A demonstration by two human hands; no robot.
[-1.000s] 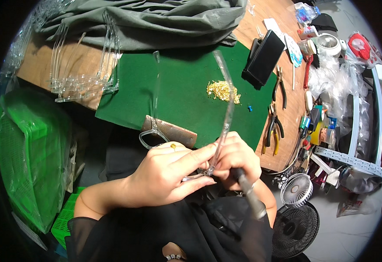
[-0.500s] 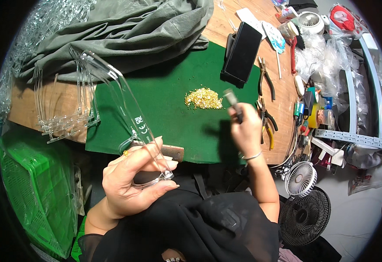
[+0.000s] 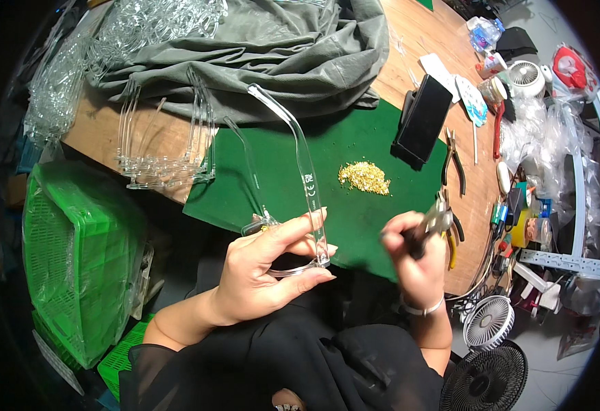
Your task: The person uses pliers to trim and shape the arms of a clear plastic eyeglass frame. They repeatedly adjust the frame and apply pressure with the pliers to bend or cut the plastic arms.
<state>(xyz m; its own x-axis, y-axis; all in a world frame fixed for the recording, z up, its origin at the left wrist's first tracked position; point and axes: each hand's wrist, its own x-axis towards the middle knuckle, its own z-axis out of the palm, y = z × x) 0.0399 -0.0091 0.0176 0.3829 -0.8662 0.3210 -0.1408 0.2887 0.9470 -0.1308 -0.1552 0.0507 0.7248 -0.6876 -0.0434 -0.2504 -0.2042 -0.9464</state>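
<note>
Counter (image 3: 476, 205), green mat (image 3: 354, 229): gold pieces (image 3: 365, 178) heaped, presumably for reach. Left hand (image 3: 262, 264): pinching clear eyeglass frame (image 3: 307, 168) near one hinge, apparently for steadiness, by mat's near edge. Right hand (image 3: 420, 268): gripping blurred, dark-handled tool (image 3: 428, 230).

The left fingers (image 3: 311, 277) pinch a clear glasses frame (image 3: 304, 159) while the right fingers (image 3: 401, 225) grip a blurred tool (image 3: 438, 219).

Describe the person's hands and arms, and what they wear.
The left hand wears a gold-coloured ring; the right hand has a thin, pale bracelet at the wrist. Both are gloveless. Loose black sleeves, sheer near the edges, leave the forearms bare.
</note>
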